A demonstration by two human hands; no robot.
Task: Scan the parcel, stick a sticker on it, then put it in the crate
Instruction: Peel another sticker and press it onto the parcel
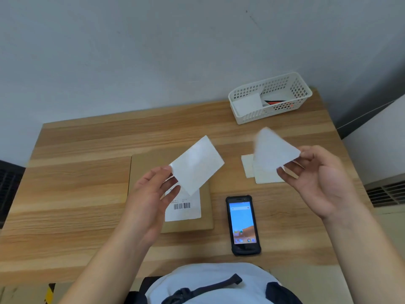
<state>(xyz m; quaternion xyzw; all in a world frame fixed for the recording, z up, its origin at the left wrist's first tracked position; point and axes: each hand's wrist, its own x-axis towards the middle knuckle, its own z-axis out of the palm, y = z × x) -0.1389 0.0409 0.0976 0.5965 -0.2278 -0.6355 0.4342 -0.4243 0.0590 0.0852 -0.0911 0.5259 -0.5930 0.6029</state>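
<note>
**Two white sheets held above the parcel**

A white sheet (197,164) is pinched at its corner by the left hand (151,194), above the flat cardboard parcel (186,224) lying on the wooden table (76,172). A second sheet (274,150) (blurred) is pinched by the right hand (317,178). A handheld scanner (242,224) lies beside the parcel. A white basket (269,97) stands at the far corner.

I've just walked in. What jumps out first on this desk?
Two bare hands held above the wooden table, each pinching a white sheet: the left hand holds a white rectangular sheet, the right hand a blurred white sheet. Below lie a flat brown cardboard parcel with a barcode label and a black handheld scanner with a lit screen.
</note>
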